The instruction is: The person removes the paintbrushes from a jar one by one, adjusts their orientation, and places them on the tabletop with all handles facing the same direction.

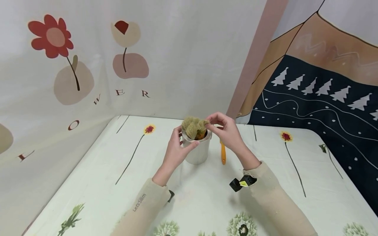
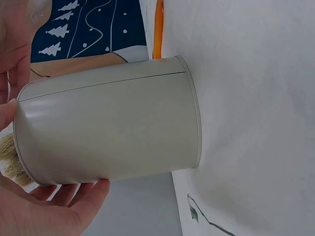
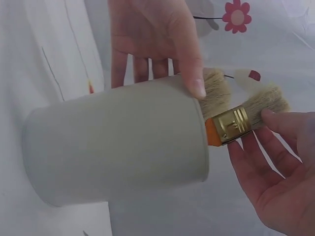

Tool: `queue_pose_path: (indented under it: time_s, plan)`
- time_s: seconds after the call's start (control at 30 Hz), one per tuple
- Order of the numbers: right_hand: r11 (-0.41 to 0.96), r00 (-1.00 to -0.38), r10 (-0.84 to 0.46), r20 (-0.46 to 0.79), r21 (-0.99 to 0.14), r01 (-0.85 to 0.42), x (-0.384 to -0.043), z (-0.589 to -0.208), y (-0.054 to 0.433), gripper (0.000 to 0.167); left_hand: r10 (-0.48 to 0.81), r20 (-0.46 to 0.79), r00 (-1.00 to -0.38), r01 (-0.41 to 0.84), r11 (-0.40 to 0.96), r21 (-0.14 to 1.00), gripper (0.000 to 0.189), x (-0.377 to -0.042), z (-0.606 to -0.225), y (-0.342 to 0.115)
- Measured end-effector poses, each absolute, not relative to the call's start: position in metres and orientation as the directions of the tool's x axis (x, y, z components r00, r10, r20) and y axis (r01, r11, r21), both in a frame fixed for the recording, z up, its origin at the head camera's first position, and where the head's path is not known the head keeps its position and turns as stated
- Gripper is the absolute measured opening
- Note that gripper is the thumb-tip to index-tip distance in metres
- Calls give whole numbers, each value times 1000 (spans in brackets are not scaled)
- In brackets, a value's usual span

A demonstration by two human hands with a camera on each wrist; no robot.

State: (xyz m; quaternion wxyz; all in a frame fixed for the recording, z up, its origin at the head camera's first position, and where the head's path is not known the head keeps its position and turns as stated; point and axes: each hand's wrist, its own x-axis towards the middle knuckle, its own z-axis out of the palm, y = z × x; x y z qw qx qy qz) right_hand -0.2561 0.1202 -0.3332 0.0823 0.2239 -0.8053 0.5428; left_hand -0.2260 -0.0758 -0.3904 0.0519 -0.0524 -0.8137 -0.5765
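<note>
A pale grey cylindrical can [image 1: 197, 154] stands upright on the table. Bushy tan bristles [image 1: 192, 127] of paintbrushes rise above its rim. My left hand [image 1: 175, 149] grips the can near the top, its fingers on the left side and the thumb at the front. At the right of the opening, my right hand [image 1: 227, 131] pinches the bristles of a paintbrush [image 3: 234, 125] between thumb and fingers. This brush has a brass-coloured ferrule and an orange handle, whose lower part is hidden inside the can. More bristles [image 3: 215, 92] show behind it.
An orange handle [image 1: 223, 154] lies on the table right of the can, its upper end hidden behind my right hand. The flower-printed tablecloth [image 1: 97, 183] covers the table. A printed curtain [image 1: 189, 65] hangs behind, with a dark tree-patterned cloth [image 1: 310, 108] at the right.
</note>
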Motion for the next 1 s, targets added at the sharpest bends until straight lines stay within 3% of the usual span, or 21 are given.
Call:
queue_pose_path:
  time_s: [0.63,1.0]
  plan:
    - [95,-819,-55,571,-813,-574,-249,-300,132,21,12,126,-992,122,350,929,86,-226,-390,-75]
    - [70,-752,65,656,-755,-652,-248,-290,146,17,18,139,-990,136,351,927,84,-226,-388,-75]
